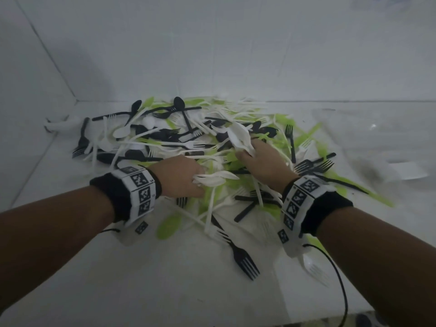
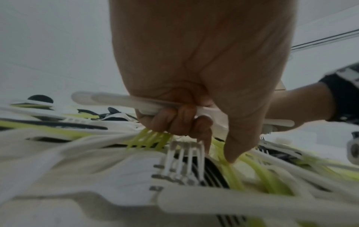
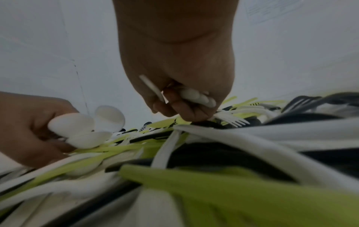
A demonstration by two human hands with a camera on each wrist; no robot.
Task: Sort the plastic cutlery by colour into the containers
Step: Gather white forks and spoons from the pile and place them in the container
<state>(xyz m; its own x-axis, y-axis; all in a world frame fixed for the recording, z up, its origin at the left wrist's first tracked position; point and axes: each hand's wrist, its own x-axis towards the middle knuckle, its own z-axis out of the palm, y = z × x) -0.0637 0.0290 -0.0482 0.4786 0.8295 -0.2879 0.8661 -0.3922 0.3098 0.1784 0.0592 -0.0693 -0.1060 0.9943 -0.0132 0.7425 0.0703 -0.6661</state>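
The heap of plastic cutlery (image 1: 212,147) lies tumbled on the white table (image 1: 165,291) in front of me, black, white and lime-green forks, spoons and knives crossed over one another, the pile running back to the wall (image 1: 236,55). I am collecting white just now. My left hand (image 1: 181,178) has its grip curled round a small bundle of white spoons (image 1: 217,179), bowls pointing toward my right; in the left wrist view the handles pass through the closed fingers (image 2: 174,121) while the thumb reaches down among the green and white tines beneath. My right hand (image 1: 264,161) likewise pinches a sheaf of white pieces (image 1: 239,139) that stand up and away from the knuckles, and its fingertips are down in the pile beside a white fork (image 3: 233,119).

To do this well, I judge I should draw each white piece out lengthwise along its handle rather than lifting straight up, since tines hook under neighbouring handles and would drag green or black ones along. Both bundles look fairly full; emptying them soon seems wiser than risking a spill.

As for containers, I can make out none for certain. A blurred clear shape (image 1: 377,147) sits at the right of the table, but I cannot tell what it is or what it holds.
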